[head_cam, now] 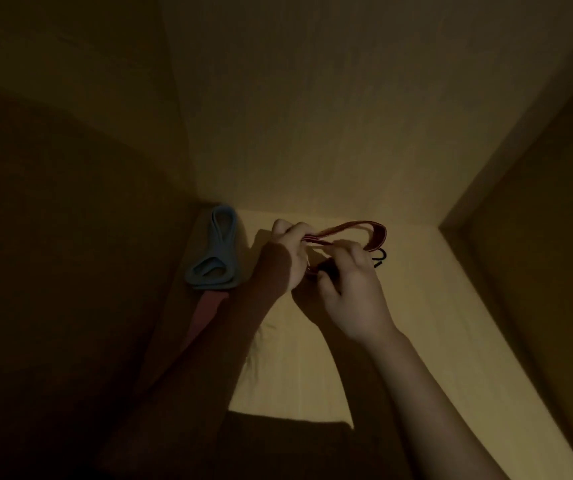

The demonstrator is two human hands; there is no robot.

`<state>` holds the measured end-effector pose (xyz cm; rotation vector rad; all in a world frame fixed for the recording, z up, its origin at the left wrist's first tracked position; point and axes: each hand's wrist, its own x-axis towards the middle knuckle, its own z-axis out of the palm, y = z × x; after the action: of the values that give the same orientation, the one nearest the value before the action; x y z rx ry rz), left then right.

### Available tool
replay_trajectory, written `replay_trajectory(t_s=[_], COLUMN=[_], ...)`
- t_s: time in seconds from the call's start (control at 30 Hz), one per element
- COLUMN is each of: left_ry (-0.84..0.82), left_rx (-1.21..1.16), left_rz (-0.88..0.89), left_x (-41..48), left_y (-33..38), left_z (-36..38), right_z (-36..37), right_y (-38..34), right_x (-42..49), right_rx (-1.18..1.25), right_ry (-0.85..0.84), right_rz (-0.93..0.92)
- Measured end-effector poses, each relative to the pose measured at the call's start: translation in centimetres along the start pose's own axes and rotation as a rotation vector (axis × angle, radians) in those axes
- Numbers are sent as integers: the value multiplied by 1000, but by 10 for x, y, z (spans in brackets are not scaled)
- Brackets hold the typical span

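- While the light is poor, we can make out both hands working on a reddish-brown band [357,228], which is held up just over the floor of a wooden shelf [416,306], close to the back wall.
- Our left hand [288,254] pinches the band's left end, fingers curled round the flattened strands.
- Our right hand [350,285] sits just beside the left, fingers curled over the strands a little further along. It probably grips the lower strand too, but shadow hides that contact.
- The band's long axis runs from the left hand's pinch out to the right and slightly away from us. Its free bend sticks out past the right hand's knuckles.
- The right hand is therefore the nearer one to that bend. We judge that folding the band would mean bringing the bend back leftward to the pinch, with the left hand acting as the anchor.
- A thin black loop [380,259] lies on the shelf just under the bend — near enough to snag if the band drops.
- Left of our left wrist, a folded blue band [217,252] rests against the side wall, lying partly on a pink band [207,311].
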<state>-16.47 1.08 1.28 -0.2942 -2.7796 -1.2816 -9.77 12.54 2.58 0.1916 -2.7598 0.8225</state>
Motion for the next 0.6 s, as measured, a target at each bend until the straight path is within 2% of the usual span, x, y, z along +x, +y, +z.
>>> replay_trajectory(t_s=[0.13,0.33,0.47,0.6], left_ry=[-37,-115,-150,-160], left_rx=[-178,-214,-277,-301], left_rz=[142,380,462,463], left_x=[-23,-57,-81,-103], left_y=[36,77,99,115], left_z=[-6,-4,2,12], right_z=[-15,-44,-70,-89], right_y=[3,10,9,12], right_x=[-11,-41,-70,-106], right_rx=[45,63,217,305], right_ry=[163,293,297,331], right_rz=[62,95,124,229])
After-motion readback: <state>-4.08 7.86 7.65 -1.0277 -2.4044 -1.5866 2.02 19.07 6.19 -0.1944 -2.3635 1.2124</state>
